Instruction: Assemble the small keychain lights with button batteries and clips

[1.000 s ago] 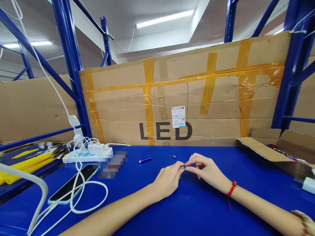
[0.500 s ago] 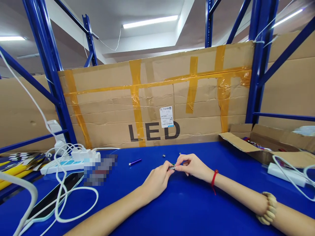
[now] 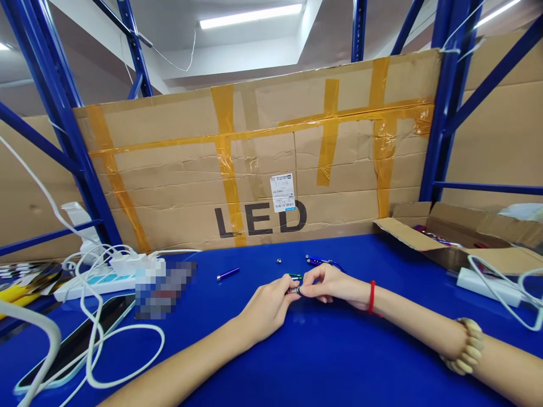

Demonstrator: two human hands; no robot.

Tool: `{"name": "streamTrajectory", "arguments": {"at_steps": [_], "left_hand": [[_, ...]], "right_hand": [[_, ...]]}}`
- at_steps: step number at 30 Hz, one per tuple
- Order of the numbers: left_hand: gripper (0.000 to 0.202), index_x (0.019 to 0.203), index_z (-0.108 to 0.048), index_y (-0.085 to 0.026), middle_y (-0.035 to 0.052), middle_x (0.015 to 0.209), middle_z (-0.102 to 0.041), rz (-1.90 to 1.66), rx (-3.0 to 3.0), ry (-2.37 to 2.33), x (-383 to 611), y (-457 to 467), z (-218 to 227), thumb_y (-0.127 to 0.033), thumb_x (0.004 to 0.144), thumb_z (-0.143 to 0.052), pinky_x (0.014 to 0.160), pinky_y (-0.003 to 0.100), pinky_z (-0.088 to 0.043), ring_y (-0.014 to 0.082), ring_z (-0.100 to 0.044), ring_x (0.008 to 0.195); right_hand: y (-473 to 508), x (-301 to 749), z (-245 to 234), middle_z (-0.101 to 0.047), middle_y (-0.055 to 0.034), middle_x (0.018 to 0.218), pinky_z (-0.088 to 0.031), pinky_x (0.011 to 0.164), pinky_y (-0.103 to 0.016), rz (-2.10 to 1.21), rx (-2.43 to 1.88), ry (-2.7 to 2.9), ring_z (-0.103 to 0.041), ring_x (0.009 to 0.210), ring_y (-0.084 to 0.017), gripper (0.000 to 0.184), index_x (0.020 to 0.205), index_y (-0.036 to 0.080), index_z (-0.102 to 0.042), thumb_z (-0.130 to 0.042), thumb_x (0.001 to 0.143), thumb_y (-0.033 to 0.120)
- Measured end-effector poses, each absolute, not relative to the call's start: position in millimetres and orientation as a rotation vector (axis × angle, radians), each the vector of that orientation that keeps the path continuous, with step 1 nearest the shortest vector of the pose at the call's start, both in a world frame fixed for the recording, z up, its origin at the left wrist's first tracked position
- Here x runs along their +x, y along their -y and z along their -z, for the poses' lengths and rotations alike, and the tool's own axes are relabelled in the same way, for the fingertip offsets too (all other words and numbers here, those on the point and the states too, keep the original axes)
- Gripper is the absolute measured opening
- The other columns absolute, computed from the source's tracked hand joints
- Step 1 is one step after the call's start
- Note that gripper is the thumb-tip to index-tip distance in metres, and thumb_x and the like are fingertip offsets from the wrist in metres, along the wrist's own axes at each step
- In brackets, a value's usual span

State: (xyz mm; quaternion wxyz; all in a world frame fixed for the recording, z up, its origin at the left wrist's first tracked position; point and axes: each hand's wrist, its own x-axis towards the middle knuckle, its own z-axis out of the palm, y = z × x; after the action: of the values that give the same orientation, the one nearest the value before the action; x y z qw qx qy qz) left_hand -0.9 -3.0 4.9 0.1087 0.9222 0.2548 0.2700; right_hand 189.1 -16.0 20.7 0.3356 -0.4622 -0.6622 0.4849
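My left hand [image 3: 266, 305] pinches a small silvery cylindrical part [image 3: 293, 290] between thumb and fingertips. At the part's right end, the thumb and finger of my right hand [image 3: 324, 284] are closed on it too. Its exact kind is too small to make out. Just behind the fingertips shows a slim green piece [image 3: 293, 276], partly hidden by my hands. Farther back are a tiny silver piece [image 3: 279, 260] and blue metallic pen-like tubes [image 3: 319, 260]. To the left, a short blue-purple tube with a silver end [image 3: 228, 274] lies on the blue tabletop [image 3: 339, 356].
White cables [image 3: 127, 381] loop over a phone [image 3: 80, 342] at left, near a white power strip [image 3: 97, 282]. An open cardboard box [image 3: 424, 240] stands at the right, with a white adapter [image 3: 487, 287] before it. Behind rises a cardboard panel [image 3: 178, 192].
The view has shifted slightly. My right hand sits a little lower against the tabletop things, so the blue tubes and the green piece behind it show more. Both hands keep their pinch.
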Motion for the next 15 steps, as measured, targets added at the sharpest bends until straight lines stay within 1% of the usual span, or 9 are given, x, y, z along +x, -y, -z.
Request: {"name": "streamTrajectory", "arguments": {"at_steps": [6,9,12,15], "left_hand": [[0.011,0.079,-0.044,-0.019,0.004,0.081,-0.061,-0.872,2.777,-0.74,0.7,0.3,-2.5,-0.02,0.089,-0.039,0.066,0.026,-0.045,0.0168,-0.059,0.075],[0.01,0.089,-0.049,-0.019,0.0045,0.09,-0.064,-0.885,2.77,-0.765,1.6,-0.5,-1.9,-0.021,0.09,-0.039,0.073,0.027,-0.047,0.0171,-0.06,0.082],[0.019,0.102,-0.052,-0.021,0.0039,0.103,-0.064,-0.863,2.784,-0.771,2.5,-1.4,-1.5,-0.02,0.09,-0.038,0.082,0.03,-0.047,0.0173,-0.059,0.093],[0.023,0.105,-0.055,-0.02,0.0047,0.107,-0.064,-0.85,2.79,-0.826,3.4,-1.7,-1.8,-0.019,0.09,-0.037,0.087,0.032,-0.046,0.018,-0.059,0.098]], "right_hand": [[18.5,186.3,-22.6,-0.043,0.0059,0.042,-0.025,0.039,-0.016,-1.322,-1.285,1.7,-0.035,0.039,-0.003,0.041,0.057,0.013,-0.055,-0.074,0.053,0.05],[17.5,186.9,-21.4,-0.043,0.0062,0.042,-0.025,0.038,-0.016,-1.322,-1.284,1.686,-0.035,0.039,-0.003,0.041,0.058,0.013,-0.055,-0.074,0.054,0.05],[15.2,187.6,-19.1,-0.044,0.0058,0.044,-0.026,0.037,-0.016,-1.283,-1.285,1.68,-0.037,0.04,-0.004,0.04,0.06,0.013,-0.057,-0.073,0.056,0.05],[12.6,187.1,-16.3,-0.046,0.005,0.046,-0.027,0.039,-0.017,-1.21,-1.294,1.69,-0.038,0.041,-0.004,0.039,0.063,0.013,-0.06,-0.073,0.057,0.05]]}}
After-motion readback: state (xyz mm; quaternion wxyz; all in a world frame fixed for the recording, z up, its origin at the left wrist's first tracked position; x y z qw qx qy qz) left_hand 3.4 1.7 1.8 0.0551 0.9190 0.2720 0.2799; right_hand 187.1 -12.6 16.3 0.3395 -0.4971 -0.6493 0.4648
